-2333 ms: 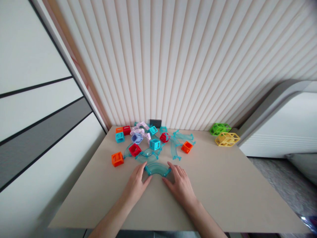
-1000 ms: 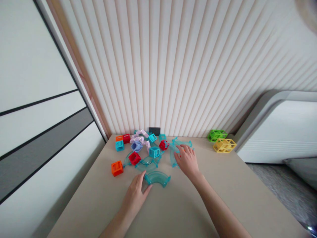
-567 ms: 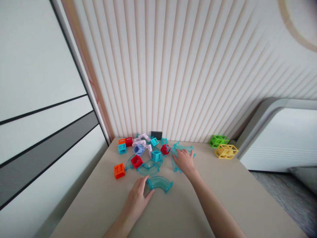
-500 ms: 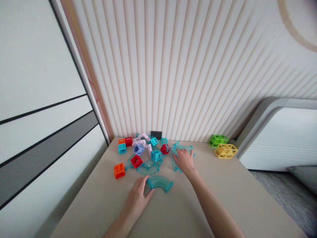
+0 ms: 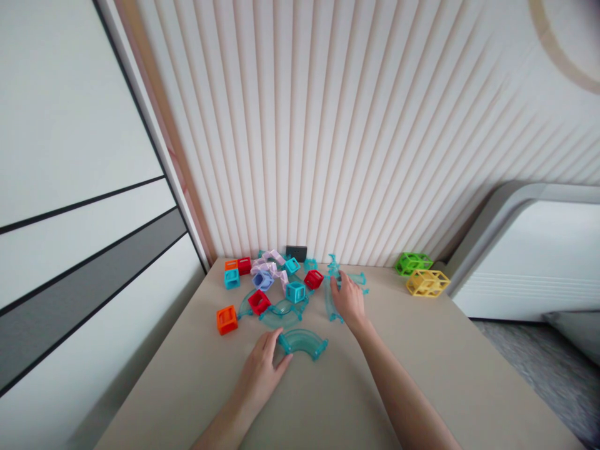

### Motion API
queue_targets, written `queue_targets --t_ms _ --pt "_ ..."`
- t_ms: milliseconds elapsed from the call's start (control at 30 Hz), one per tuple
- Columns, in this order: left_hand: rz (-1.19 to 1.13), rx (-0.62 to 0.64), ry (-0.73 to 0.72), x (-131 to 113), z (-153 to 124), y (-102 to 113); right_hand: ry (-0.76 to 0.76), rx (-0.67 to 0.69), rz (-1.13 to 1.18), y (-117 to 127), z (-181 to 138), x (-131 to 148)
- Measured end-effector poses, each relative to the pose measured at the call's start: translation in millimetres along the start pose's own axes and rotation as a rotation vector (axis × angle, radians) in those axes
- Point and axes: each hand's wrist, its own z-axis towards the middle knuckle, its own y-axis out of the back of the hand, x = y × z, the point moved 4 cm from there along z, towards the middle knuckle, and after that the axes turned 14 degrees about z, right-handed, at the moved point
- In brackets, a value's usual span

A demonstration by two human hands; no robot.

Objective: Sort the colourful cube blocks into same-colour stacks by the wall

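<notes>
A curved translucent teal track piece (image 5: 304,340) lies flat on the table nearest me. My left hand (image 5: 265,365) has its thumb and fingers closed around the left end of that piece. Farther back on the right, my right hand (image 5: 347,297) is closed on a teal track piece (image 5: 333,267) that tilts up at its far end. The hand covers part of the piece. Other teal track pieces (image 5: 331,306) lie under and beside these fingers. Just left of this hand sits a red cube frame (image 5: 314,279).
More curved track (image 5: 281,317) lies among red, blue, orange and lilac open blocks, with an orange cube (image 5: 227,320) at the left. A green block (image 5: 413,264) and a yellow block (image 5: 427,284) stand at the right. A black box (image 5: 296,253) rests against the ribbed wall.
My right hand has drawn its fingers together, and the track piece under it has risen at its far end. The left hand stays at the curved piece.
</notes>
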Motion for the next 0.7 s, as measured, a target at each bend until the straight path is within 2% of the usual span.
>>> queue_targets --t_ms 167,300,400,500,600,700 --pt "-0.002 -0.005 -0.003 0.0 0.7 0.5 0.010 -0.028 0.054 6.8 -2.2 1.5" --pt "0.006 -0.006 -0.010 -0.7 1.0 0.3 0.113 -0.024 0.160 23.2 -17.7 15.1" --pt "0.003 0.005 0.003 -0.9 0.8 0.2 0.249 -0.010 0.292 35.5 -43.8 28.8" --pt "-0.006 0.016 0.026 -0.3 0.4 0.3 0.354 0.048 0.323 38.5 -77.7 38.8" --pt "-0.026 0.045 0.037 0.1 -0.3 -0.2 0.398 0.099 0.299 32.2 -108.2 42.8" --pt "-0.036 0.070 0.050 0.4 -1.2 -0.7 0.389 0.094 0.288 22.8 -126.5 42.1"
